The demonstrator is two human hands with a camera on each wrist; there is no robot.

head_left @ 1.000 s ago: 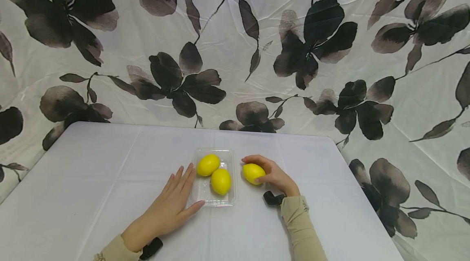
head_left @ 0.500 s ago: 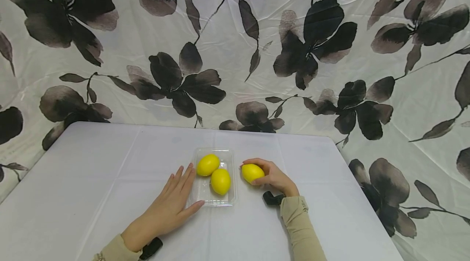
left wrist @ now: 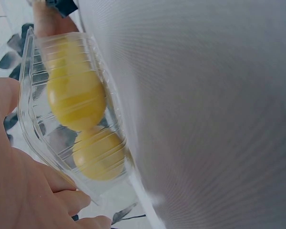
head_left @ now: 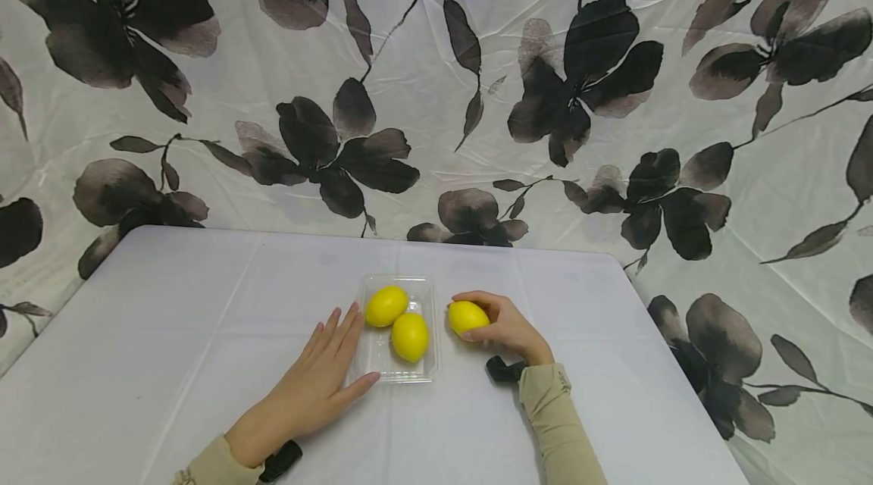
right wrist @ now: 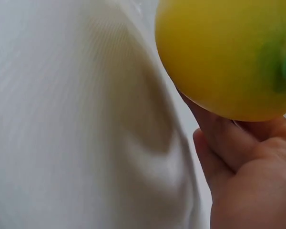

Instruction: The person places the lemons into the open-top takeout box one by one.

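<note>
A clear plastic container (head_left: 382,369) stands in the middle of the table with two yellow lemons in it, one lemon (head_left: 386,306) at the back left and the other lemon (head_left: 410,338) at the front right. My left hand (head_left: 310,379) rests along its left side, fingers straight, fingertips and thumb at the rim. To the right of the container, my right hand (head_left: 508,330) grips a third lemon (head_left: 467,320) between thumb and fingers. Up close in the right wrist view, this lemon (right wrist: 224,57) shows a green stem end and a shadow falls on the cloth beside it.
A white cloth covers the table (head_left: 170,303). Behind it hangs a white curtain (head_left: 464,76) with dark flower prints. A black wrist device (head_left: 505,370) sits at the right wrist, and another black device (head_left: 281,462) at the left.
The right hand and its lemon have shifted slightly left and a little toward the back. The left hand, the container and the two lemons inside stay where they were.
</note>
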